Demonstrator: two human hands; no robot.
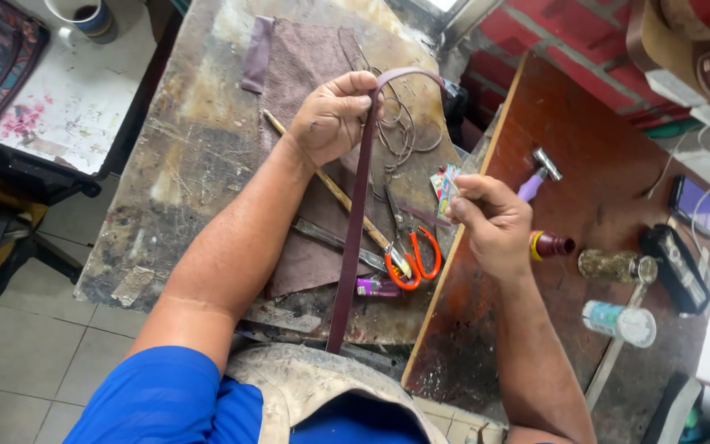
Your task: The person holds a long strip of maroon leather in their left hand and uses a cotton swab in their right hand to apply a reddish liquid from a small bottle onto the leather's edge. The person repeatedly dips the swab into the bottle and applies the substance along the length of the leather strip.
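Maroon leather strap (353, 238), orange-handled scissors (415, 256), blue sleeve (158, 399), red brick wall (552, 41) (pale mortar lines), reddish-brown board (610, 189)

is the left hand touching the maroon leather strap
Touching. The head view shows the left hand with its fingers closed round the maroon leather strap near its top loop, the rest hanging down toward the lap.

The person wears a bright blue short-sleeved shirt under a worn, stained beige apron. Both forearms are bare; the left hand (334, 115) and right hand (493, 220) carry no gloves, rings or watch, with dark smudges on the fingers.
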